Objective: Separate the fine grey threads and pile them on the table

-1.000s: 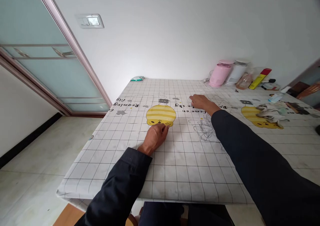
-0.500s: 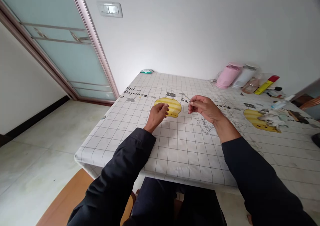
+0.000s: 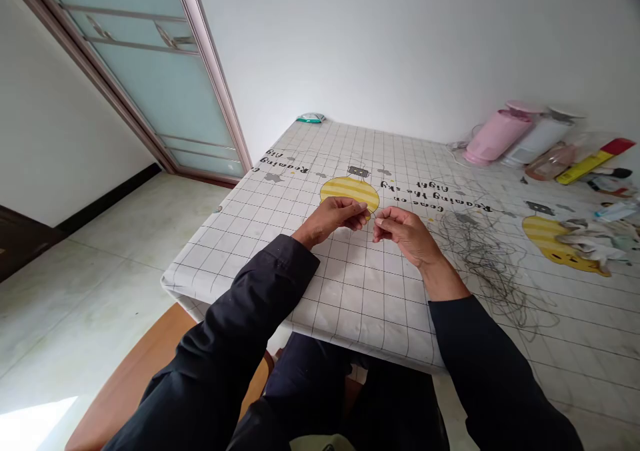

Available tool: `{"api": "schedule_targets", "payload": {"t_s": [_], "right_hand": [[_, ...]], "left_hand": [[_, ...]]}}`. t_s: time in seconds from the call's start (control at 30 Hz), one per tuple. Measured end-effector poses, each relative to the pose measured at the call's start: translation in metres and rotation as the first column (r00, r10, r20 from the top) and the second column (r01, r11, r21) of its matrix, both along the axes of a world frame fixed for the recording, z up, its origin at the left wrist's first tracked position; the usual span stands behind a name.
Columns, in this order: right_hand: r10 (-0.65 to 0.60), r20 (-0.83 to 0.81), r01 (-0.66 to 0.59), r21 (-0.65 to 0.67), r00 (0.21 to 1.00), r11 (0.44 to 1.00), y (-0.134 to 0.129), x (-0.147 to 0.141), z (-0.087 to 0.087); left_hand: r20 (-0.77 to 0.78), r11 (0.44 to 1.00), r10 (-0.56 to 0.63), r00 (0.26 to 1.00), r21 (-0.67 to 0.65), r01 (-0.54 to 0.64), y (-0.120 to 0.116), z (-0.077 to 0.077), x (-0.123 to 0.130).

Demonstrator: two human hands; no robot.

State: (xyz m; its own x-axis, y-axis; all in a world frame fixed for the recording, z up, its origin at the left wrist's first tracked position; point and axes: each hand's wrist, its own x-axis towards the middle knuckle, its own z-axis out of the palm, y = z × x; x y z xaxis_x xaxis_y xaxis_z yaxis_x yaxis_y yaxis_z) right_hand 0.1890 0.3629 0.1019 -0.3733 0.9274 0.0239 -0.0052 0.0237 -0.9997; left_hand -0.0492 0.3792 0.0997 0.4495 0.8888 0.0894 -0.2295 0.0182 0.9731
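Observation:
Above the checked tablecloth (image 3: 350, 304), my left hand (image 3: 337, 219) and my right hand (image 3: 404, 234) are close together, both closed in a pinch. A thin dark thread (image 3: 373, 214) barely shows in the small gap between their fingertips; how much of it the fingers cover is hidden. To the right of my right hand, a loose tangle of dark thread (image 3: 485, 264) spreads over the cloth. A printed yellow striped figure (image 3: 350, 190) on the cloth lies just behind my left hand.
Along the wall stand a pink cylinder-shaped device (image 3: 500, 134) and a white one (image 3: 537, 138), beside a yellow-and-red box (image 3: 595, 161). A crumpled pale cloth (image 3: 590, 238) lies at the right. A green-and-white packet (image 3: 311, 118) sits at the far left corner. An orange-brown chair (image 3: 135, 378) is below left.
My hands have come together, with the left moving right and its fingers closing in toward the right. The view has shifted, showing more of the thread tangle.

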Motion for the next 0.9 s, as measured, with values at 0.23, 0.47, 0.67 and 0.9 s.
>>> {"api": "schedule_targets", "payload": {"t_s": [0.23, 0.47, 0.67, 0.9], "right_hand": [[0.011, -0.027, -0.011, 0.029, 1.000, 1.000, -0.008, 0.000, -0.002], [0.001, -0.022, 0.000, 0.074, 1.000, 0.997, -0.012, -0.004, -0.002], [-0.073, 0.248, -0.012, 0.326, 0.966, 0.945, -0.019, 0.000, 0.003], [-0.144, 0.322, 0.000, 0.410, 0.936, 0.912, -0.020, 0.005, 0.004]], "left_hand": [[0.045, 0.997, -0.052, 0.998, -0.049, 0.055, -0.003, 0.001, -0.002], [0.037, 0.997, -0.074, 0.997, -0.035, 0.075, 0.000, -0.003, 0.000], [-0.064, 0.997, -0.067, 0.996, -0.037, 0.065, 0.000, -0.001, -0.002], [-0.074, 0.990, -0.130, 0.989, -0.064, 0.126, 0.001, -0.003, -0.003]]}}
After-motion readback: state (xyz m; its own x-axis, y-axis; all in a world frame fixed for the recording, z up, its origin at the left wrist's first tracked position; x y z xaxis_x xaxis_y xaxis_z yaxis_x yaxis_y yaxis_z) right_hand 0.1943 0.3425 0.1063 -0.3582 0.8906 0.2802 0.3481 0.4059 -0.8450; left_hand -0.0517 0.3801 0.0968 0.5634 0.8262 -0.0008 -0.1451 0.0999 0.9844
